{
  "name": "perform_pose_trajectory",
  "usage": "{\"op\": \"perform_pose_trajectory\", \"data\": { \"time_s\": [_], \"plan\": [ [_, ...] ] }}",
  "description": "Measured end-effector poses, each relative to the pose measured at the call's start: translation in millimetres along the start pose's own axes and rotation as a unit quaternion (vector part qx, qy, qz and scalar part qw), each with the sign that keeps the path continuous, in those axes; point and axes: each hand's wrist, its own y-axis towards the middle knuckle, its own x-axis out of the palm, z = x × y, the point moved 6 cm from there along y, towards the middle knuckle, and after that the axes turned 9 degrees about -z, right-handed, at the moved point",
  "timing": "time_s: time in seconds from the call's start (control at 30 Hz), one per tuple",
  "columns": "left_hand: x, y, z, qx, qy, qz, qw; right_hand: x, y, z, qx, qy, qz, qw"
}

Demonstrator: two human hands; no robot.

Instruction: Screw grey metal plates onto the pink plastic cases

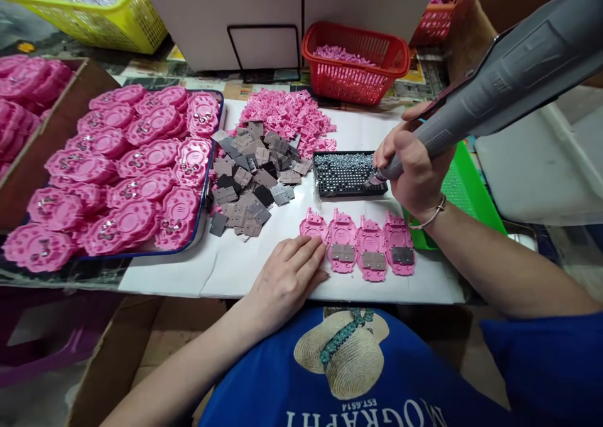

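Observation:
My right hand [414, 163] is wrapped around the lower end of a grey electric screwdriver [490, 81]. Its tip points down into a black screw tray [351, 191] with small silver screws over a grid of holes. My left hand [292, 270] lies flat, fingers stretched over the lower part of the leftmost pink plastic casing [313, 225] and hiding it. To its right, several like casings stand in a row, including one with a grey metal plate [343, 253] and one with a darker plate [402, 255].
Loose metal plates [254, 182] and small pink parts [287, 116] are heaped on the white sheet. A blue-rimmed tray [220, 110] of stacked pink casings stands left. Behind are a red basket [355, 81] and a yellow basket [141, 25]; a green tray [485, 207] lies right.

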Motion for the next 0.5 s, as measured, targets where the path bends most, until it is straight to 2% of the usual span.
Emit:
{"op": "perform_pose_trajectory", "data": {
  "time_s": [0.23,0.33,0.4,0.5],
  "plan": [
    [0.8,-1,-1,0.002,-0.002,0.013,1.0,-3,3,3,-0.012,-0.038,0.01,0.999],
    [1.5,-1,-1,0.004,-0.005,0.014,1.0,1,6,-13,-0.045,-0.028,0.02,0.998],
    [2.9,-1,-1,0.005,-0.008,0.006,1.0,10,7,-29,-0.067,-0.011,0.028,0.997],
    [4.5,-1,-1,0.002,-0.01,-0.002,1.0,34,0,-47,-0.066,0.013,0.015,0.998]
  ]
}}
